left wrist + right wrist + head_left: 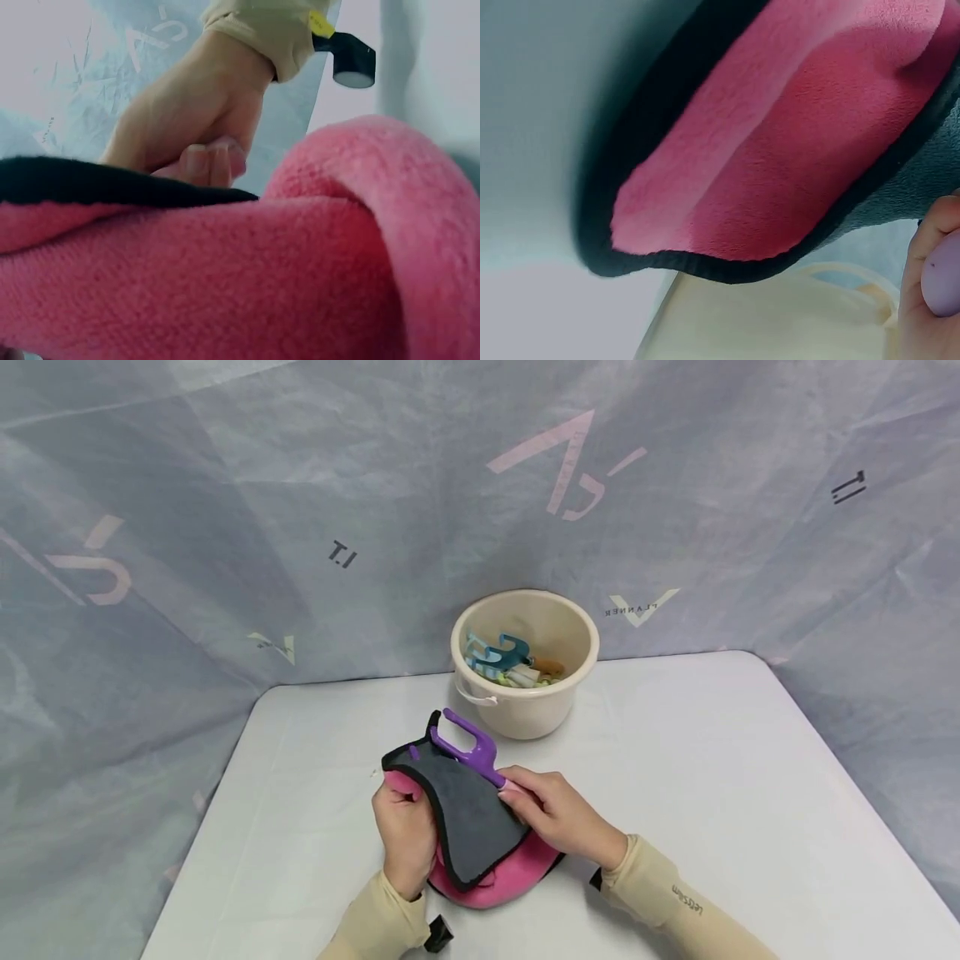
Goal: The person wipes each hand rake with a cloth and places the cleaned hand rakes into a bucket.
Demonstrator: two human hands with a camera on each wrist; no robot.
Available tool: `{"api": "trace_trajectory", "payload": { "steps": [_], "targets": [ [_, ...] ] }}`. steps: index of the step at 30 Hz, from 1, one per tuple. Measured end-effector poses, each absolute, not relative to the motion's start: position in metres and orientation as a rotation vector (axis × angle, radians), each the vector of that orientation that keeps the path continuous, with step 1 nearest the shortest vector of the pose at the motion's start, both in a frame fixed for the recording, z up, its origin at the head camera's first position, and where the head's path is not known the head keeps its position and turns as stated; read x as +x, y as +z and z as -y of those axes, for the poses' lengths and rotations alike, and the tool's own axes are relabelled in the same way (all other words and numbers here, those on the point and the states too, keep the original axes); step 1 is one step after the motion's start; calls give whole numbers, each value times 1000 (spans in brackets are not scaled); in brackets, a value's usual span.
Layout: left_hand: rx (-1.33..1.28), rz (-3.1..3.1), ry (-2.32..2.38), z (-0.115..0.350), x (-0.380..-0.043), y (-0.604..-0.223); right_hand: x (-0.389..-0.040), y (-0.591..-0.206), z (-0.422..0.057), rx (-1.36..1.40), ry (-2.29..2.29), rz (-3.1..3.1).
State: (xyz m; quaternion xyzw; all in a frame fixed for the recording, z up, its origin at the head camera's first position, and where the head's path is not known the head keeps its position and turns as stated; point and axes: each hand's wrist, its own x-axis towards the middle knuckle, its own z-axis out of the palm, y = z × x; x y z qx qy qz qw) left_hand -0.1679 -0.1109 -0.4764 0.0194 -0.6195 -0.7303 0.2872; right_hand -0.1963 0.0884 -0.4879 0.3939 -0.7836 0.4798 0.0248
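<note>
A cleaning cloth (pixel 472 810), grey on one face and fluffy pink on the other with black edging, is held folded over above the white table. My left hand (pixel 407 837) grips it at its left side. My right hand (pixel 558 810) holds a purple pronged tool (pixel 480 752) by its pale handle, fingers and thumb around it. The tool lies across the grey face, prongs toward the upper left. In the left wrist view the pink face (pixel 187 277) fills the foreground. The right wrist view shows the handle's rounded lilac end (pixel 941 277) in the right hand.
A cream bucket (pixel 525 714) stands at the back of the white table (pixel 712 777), just beyond the cloth. Inside are a teal pronged tool (pixel 506 653) and several small items. A grey printed sheet (pixel 420 527) hangs behind and at both sides.
</note>
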Motion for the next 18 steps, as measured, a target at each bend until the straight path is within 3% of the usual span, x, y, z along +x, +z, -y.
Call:
{"api": "trace_trajectory", "payload": {
  "steps": [10, 18],
  "targets": [
    [-32, 1602, -2101, 115, -169, -470, -202, -492, -91, 1251, 1345, 2377],
    [-374, 1455, -2322, 123, -155, -465, -202, -491, -92, 1346, 1360, 2312]
  ]
}}
